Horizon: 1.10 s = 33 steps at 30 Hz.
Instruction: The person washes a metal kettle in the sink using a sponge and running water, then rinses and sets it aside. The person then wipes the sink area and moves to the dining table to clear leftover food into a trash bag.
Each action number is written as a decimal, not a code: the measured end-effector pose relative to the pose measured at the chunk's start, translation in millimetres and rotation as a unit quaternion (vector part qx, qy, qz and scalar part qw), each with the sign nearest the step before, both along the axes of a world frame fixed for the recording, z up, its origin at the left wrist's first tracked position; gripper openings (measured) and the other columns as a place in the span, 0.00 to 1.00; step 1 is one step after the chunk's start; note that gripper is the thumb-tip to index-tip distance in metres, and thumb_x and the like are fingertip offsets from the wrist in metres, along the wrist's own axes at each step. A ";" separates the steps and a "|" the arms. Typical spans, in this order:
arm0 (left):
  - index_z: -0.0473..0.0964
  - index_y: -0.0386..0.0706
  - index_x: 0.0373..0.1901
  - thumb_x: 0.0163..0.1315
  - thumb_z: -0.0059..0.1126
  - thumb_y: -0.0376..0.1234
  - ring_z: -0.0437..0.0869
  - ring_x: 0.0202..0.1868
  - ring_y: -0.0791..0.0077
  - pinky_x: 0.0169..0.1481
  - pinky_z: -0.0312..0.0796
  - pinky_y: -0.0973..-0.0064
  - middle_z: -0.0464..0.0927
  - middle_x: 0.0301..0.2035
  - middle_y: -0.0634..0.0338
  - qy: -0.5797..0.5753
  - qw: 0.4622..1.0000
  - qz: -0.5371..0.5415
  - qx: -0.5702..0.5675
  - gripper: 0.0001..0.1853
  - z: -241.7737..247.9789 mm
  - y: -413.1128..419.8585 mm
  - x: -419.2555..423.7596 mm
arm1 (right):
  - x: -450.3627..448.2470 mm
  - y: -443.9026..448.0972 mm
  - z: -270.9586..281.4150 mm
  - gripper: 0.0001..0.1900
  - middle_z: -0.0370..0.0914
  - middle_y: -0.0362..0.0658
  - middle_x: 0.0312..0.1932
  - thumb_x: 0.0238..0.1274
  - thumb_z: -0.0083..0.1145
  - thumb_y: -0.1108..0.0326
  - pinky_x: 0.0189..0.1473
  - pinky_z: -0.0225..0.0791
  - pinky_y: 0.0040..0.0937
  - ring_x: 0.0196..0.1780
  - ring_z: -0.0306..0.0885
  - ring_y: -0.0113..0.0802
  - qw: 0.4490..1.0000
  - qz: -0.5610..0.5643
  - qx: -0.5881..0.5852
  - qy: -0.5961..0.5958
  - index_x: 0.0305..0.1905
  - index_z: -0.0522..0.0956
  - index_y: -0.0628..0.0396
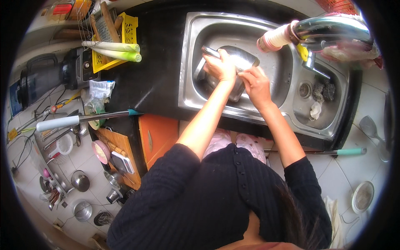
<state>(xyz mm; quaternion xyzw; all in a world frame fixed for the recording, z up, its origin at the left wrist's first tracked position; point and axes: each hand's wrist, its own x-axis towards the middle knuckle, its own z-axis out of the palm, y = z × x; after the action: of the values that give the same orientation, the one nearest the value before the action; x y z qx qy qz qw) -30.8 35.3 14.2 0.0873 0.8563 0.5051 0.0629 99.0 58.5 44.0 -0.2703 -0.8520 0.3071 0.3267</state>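
Over the larger bowl of a stainless steel double sink (279, 90), my left hand (221, 66) grips the metal handle of a shiny steel vessel (242, 59), perhaps a kettle or jug, which lies tilted in the bowl. My right hand (255, 82) is at the vessel's near right edge, its fingertips pinched together against it. Whether they hold something small cannot be seen. Another metal part shows below my hands, partly hidden by them. The faucet (331, 29), its spout wrapped in white and pink material, reaches in from the upper right.
Dark scouring pads (328, 90) and a crumpled white scrap (315, 110) lie in the smaller bowl. Left of the sink, leeks (117, 51) rest across a yellow plastic basket (129, 29), near a blender (40, 73). A long-handled tool (57, 123) juts over the counter's left part.
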 end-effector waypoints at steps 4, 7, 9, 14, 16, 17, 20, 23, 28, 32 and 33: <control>0.68 0.35 0.48 0.58 0.55 0.40 0.79 0.43 0.53 0.60 0.56 0.59 0.81 0.32 0.49 -0.029 1.000 0.001 0.002 0.22 -3.6 1.2 4.3 | 1.0 26.4 -15.5 0.06 0.81 0.44 0.32 0.47 0.65 0.76 0.40 0.73 0.34 0.38 0.79 0.41 0.999 -0.003 -0.037 0.009 0.32 0.84 0.55; 0.66 0.33 0.48 0.58 0.56 0.39 0.84 0.41 0.54 0.64 0.58 0.60 0.83 0.23 0.52 0.109 0.989 -0.032 -0.092 0.22 -2.6 7.7 16.0 | -0.3 44.8 -15.8 0.06 0.82 0.44 0.34 0.47 0.65 0.76 0.43 0.74 0.34 0.41 0.80 0.41 0.992 -0.074 -0.094 -0.028 0.33 0.85 0.55; 0.66 0.34 0.47 0.57 0.55 0.41 0.83 0.42 0.57 0.66 0.54 0.58 0.83 0.22 0.56 0.099 0.993 0.004 -0.057 0.22 -1.7 15.5 14.3 | 0.3 39.2 -8.0 0.06 0.82 0.45 0.35 0.47 0.65 0.76 0.44 0.74 0.35 0.42 0.80 0.42 0.994 -0.060 -0.073 -0.047 0.33 0.84 0.55; 0.67 0.37 0.45 0.57 0.55 0.40 0.83 0.41 0.59 0.65 0.56 0.62 0.84 0.22 0.61 -0.002 0.996 0.032 -0.082 0.20 1.5 29.5 0.4 | 4.5 -4.6 18.3 0.09 0.81 0.40 0.36 0.44 0.60 0.78 0.44 0.72 0.37 0.40 0.76 0.45 0.999 0.024 -0.032 -0.019 0.33 0.82 0.53; 0.67 0.37 0.45 0.57 0.56 0.40 0.83 0.42 0.58 0.64 0.57 0.63 0.84 0.22 0.61 -0.002 0.997 0.026 -0.076 0.20 3.9 31.5 0.7 | 1.4 0.9 18.5 0.08 0.82 0.42 0.36 0.46 0.61 0.78 0.43 0.71 0.36 0.40 0.76 0.44 0.999 0.022 -0.024 -0.029 0.33 0.83 0.54; 0.67 0.37 0.44 0.57 0.56 0.40 0.82 0.43 0.57 0.64 0.57 0.63 0.84 0.23 0.60 0.004 0.997 0.020 -0.075 0.19 5.0 32.2 2.0 | -0.1 7.1 16.4 0.08 0.82 0.43 0.36 0.47 0.61 0.78 0.42 0.71 0.36 0.39 0.76 0.43 0.999 -0.012 -0.024 -0.028 0.34 0.83 0.54; 0.67 0.35 0.47 0.57 0.56 0.39 0.82 0.42 0.53 0.61 0.58 0.60 0.83 0.30 0.51 -0.004 0.995 0.020 -0.093 0.21 8.0 35.2 4.9 | 0.1 14.9 8.8 0.05 0.83 0.41 0.36 0.50 0.61 0.76 0.43 0.70 0.37 0.39 0.76 0.44 0.997 -0.025 -0.069 -0.004 0.32 0.82 0.53; 0.67 0.35 0.49 0.56 0.55 0.38 0.82 0.41 0.52 0.59 0.59 0.59 0.83 0.33 0.47 0.013 0.996 0.021 -0.090 0.22 9.9 36.4 4.3 | 7.0 1.0 7.5 0.05 0.82 0.41 0.37 0.49 0.62 0.76 0.43 0.70 0.37 0.40 0.76 0.44 0.999 0.045 -0.027 0.012 0.32 0.83 0.52; 0.66 0.35 0.51 0.56 0.56 0.39 0.82 0.41 0.51 0.60 0.59 0.59 0.83 0.32 0.47 0.007 0.998 -0.009 -0.066 0.24 7.3 34.8 4.3 | 14.9 4.8 2.5 0.07 0.83 0.41 0.36 0.48 0.62 0.77 0.48 0.69 0.36 0.40 0.75 0.42 0.993 -0.020 -0.114 -0.015 0.33 0.84 0.51; 0.65 0.36 0.51 0.56 0.56 0.40 0.82 0.42 0.50 0.60 0.59 0.57 0.83 0.33 0.46 -0.024 0.997 0.012 -0.072 0.25 6.0 37.6 4.9 | 13.7 42.7 -20.8 0.06 0.85 0.41 0.37 0.51 0.65 0.73 0.48 0.72 0.31 0.43 0.80 0.36 0.982 -0.009 -0.188 0.030 0.35 0.86 0.53; 0.65 0.36 0.51 0.56 0.56 0.39 0.82 0.42 0.49 0.60 0.59 0.57 0.83 0.33 0.46 -0.028 0.998 0.019 -0.061 0.25 5.9 38.9 5.6 | 14.0 48.5 -25.8 0.05 0.85 0.41 0.37 0.51 0.65 0.73 0.48 0.72 0.31 0.43 0.81 0.36 0.977 -0.023 -0.211 -0.009 0.35 0.86 0.54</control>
<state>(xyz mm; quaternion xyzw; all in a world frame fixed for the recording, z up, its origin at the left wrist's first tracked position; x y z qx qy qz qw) -25.2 74.2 20.1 0.0533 0.8849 0.4552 0.0826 113.0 107.0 18.2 -0.3552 -0.7645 0.4700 0.2617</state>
